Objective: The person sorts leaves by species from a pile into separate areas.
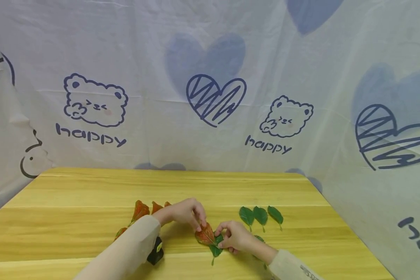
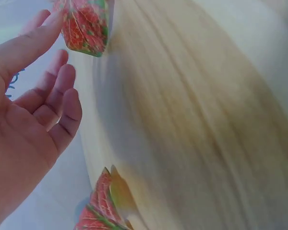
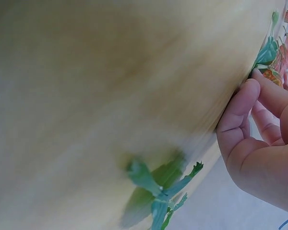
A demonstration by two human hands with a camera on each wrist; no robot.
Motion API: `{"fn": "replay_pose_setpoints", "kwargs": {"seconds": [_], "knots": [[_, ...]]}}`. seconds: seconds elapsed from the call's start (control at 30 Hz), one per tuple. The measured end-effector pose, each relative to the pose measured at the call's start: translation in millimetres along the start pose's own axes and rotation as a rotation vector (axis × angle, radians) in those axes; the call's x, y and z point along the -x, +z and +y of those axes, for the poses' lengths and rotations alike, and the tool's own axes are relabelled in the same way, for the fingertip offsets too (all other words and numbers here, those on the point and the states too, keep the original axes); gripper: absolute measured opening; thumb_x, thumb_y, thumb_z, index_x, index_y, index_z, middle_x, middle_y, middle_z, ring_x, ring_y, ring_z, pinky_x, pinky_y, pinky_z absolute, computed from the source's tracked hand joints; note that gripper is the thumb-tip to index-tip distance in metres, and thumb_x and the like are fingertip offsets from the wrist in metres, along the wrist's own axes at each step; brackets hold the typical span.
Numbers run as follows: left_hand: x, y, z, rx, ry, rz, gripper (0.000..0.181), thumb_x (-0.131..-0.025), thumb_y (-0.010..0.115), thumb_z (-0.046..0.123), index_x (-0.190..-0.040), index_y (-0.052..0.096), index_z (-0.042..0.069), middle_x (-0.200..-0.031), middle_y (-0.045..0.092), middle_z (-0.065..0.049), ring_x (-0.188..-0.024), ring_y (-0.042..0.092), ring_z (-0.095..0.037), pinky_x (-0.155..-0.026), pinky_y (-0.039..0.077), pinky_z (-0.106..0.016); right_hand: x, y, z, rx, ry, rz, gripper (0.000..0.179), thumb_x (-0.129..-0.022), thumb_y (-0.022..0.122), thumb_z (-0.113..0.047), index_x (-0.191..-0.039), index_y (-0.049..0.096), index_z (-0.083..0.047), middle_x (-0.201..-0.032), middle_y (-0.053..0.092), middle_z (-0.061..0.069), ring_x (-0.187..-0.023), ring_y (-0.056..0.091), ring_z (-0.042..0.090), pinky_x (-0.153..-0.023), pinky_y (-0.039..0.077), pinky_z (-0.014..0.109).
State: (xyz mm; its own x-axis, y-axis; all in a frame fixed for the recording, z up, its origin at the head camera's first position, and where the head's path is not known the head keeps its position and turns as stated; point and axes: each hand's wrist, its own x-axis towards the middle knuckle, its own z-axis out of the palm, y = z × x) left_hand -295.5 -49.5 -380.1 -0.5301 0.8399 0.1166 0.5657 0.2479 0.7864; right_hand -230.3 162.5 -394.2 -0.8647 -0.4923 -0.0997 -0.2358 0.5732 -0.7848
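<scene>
Near the front middle of the table, my left hand (image 1: pixel 186 212) pinches the upper edge of a red-orange leaf (image 1: pixel 205 235) between thumb and index finger. The same leaf (image 2: pixel 86 28) shows at the fingertips in the left wrist view, where the other fingers hang loosely bent. Green leaf (image 1: pixel 216 251) overlaps the red one's lower right side, its stem pointing toward me. My right hand (image 1: pixel 237 238) pinches the green at its right edge with thumb and index finger. Those fingers partly cover it, so whether one or two green leaves lie there I cannot tell.
Three green leaves (image 1: pixel 260 215) lie in a row at the right; another is partly under the right forearm. More red leaves (image 1: pixel 140 211) sit behind the left forearm, and a small black object (image 1: pixel 155 252) is beside it. A printed cloth (image 1: pixel 154 124) hangs behind the table.
</scene>
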Motion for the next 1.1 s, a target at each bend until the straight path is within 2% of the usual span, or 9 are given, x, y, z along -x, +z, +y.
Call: {"fn": "replay_pose_setpoints", "kwargs": {"seconds": [0.1,0.2,0.3,0.4,0.6,0.77,0.97,1.1], "knots": [[1.8,0.2,-1.3,-0.002,-0.001,-0.015,0.008,-0.068,0.071,-0.007,-0.076,0.070,-0.007,-0.088,0.065,-0.007,-0.084,0.057,-0.010,-0.077,0.045,-0.025,0.4,0.5,-0.3,0.004,-0.002,0.000,0.018,-0.074,0.068,0.005,-0.088,0.062,-0.005,-0.051,0.048,0.000,-0.039,0.045,0.007,-0.037,0.040,0.021],[3.2,1.1,-1.7,-0.015,-0.030,-0.035,0.008,-0.070,0.071,-0.006,-0.078,0.070,-0.007,-0.098,0.064,-0.011,-0.095,0.055,-0.015,-0.084,0.041,-0.027,1.0,0.8,-0.9,0.009,-0.003,0.001,0.018,-0.074,0.068,0.004,-0.088,0.062,-0.005,-0.052,0.048,0.000,-0.039,0.045,0.007,-0.037,0.041,0.021],[3.8,2.1,-2.0,-0.008,-0.061,-0.057,0.007,-0.071,0.070,-0.005,-0.078,0.070,-0.006,-0.102,0.063,-0.010,-0.099,0.054,-0.017,-0.087,0.040,-0.030,1.7,0.8,-1.5,0.012,-0.002,0.004,0.018,-0.074,0.068,0.004,-0.088,0.062,-0.005,-0.053,0.048,0.000,-0.039,0.045,0.007,-0.037,0.041,0.022],[4.1,2.6,-2.6,0.007,-0.064,-0.071,0.006,-0.071,0.070,-0.005,-0.077,0.069,-0.007,-0.100,0.063,-0.008,-0.098,0.053,-0.015,-0.088,0.039,-0.031,2.0,0.7,-1.8,0.014,0.000,0.007,0.018,-0.074,0.068,0.005,-0.088,0.062,-0.004,-0.053,0.048,0.000,-0.039,0.045,0.007,-0.037,0.041,0.022],[3.5,3.2,-2.6,0.050,-0.039,-0.094,0.006,-0.071,0.069,-0.008,-0.077,0.068,-0.009,-0.088,0.066,-0.007,-0.088,0.058,-0.014,-0.084,0.041,-0.026,1.7,0.7,-1.1,0.024,0.001,0.010,0.018,-0.074,0.068,0.004,-0.088,0.062,-0.004,-0.053,0.048,0.000,-0.039,0.045,0.007,-0.037,0.041,0.021],[3.1,5.1,-3.0,0.088,-0.058,-0.098,0.007,-0.071,0.068,-0.009,-0.078,0.067,-0.009,-0.084,0.065,-0.015,-0.080,0.059,-0.013,-0.076,0.045,-0.023,2.0,0.4,-1.1,0.024,0.004,0.010,0.019,-0.073,0.068,0.005,-0.088,0.061,-0.004,-0.054,0.048,0.000,-0.040,0.045,0.008,-0.038,0.041,0.022],[4.1,7.8,-3.3,0.184,-0.080,-0.097,0.008,-0.071,0.066,-0.012,-0.079,0.065,-0.011,-0.079,0.065,-0.016,-0.067,0.060,-0.009,-0.064,0.049,-0.024,2.0,-0.3,-0.8,0.023,0.001,0.008,0.019,-0.074,0.065,0.008,-0.088,0.062,-0.005,-0.054,0.048,0.000,-0.039,0.045,0.007,-0.037,0.041,0.021],[4.6,8.8,-2.9,0.241,-0.056,-0.102,0.010,-0.072,0.066,-0.012,-0.081,0.064,-0.014,-0.079,0.065,-0.017,-0.067,0.060,-0.009,-0.063,0.049,-0.025,1.2,-0.1,-0.4,0.037,-0.010,0.012,0.020,-0.074,0.063,0.010,-0.087,0.062,-0.005,-0.053,0.048,0.000,-0.039,0.044,0.007,-0.037,0.040,0.020]]}}
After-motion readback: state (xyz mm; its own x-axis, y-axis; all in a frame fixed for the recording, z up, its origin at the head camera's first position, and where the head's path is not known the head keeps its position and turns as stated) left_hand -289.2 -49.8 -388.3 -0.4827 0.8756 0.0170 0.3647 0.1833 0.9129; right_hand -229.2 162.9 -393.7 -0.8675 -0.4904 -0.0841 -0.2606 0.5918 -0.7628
